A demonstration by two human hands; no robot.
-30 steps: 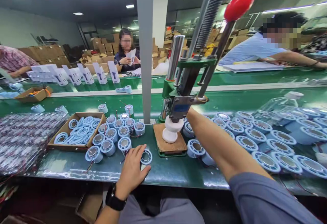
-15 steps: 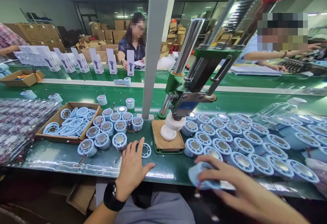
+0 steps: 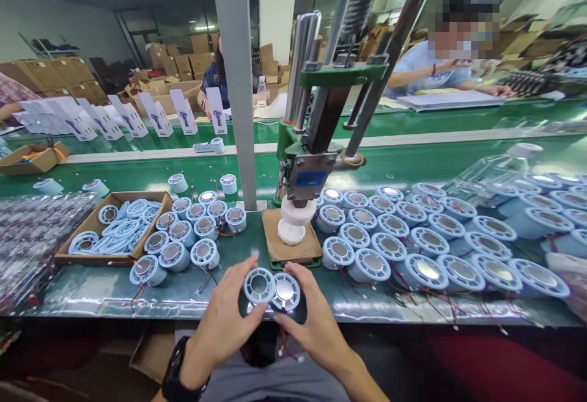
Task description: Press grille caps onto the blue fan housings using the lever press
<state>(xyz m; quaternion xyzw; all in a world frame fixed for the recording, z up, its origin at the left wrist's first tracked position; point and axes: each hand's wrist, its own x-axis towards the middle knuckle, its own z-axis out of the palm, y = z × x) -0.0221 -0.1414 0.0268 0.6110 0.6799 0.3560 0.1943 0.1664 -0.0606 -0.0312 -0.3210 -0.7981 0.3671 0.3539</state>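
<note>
My left hand (image 3: 225, 311) grips a light-blue slotted ring (image 3: 259, 300) by its edge, thumb below and fingers above; green shows through its middle. My right hand (image 3: 317, 317) is closed around a light-blue round housing (image 3: 285, 291) with a shiny metal disc in its face and thin wires hanging below. The two pieces are side by side, close together at the table's front edge; whether they touch I cannot tell. Just beyond them stands a green hand press (image 3: 316, 176) with a white upper pad (image 3: 298, 211) over a white round seat (image 3: 290, 232) on a cardboard-covered base.
Several light-blue housings (image 3: 387, 246) stand in rows on the right, wires over the table edge. More housings (image 3: 174, 255) stand left, beside a cardboard box (image 3: 112, 258) of blue rings. A grey post (image 3: 238, 84) rises behind. Two people sit across the green bench; a sleeve shows far left.
My right hand has brought a housing from the right to the middle. My left hand has picked up the ring from the table. The view has turned slightly right.
</note>
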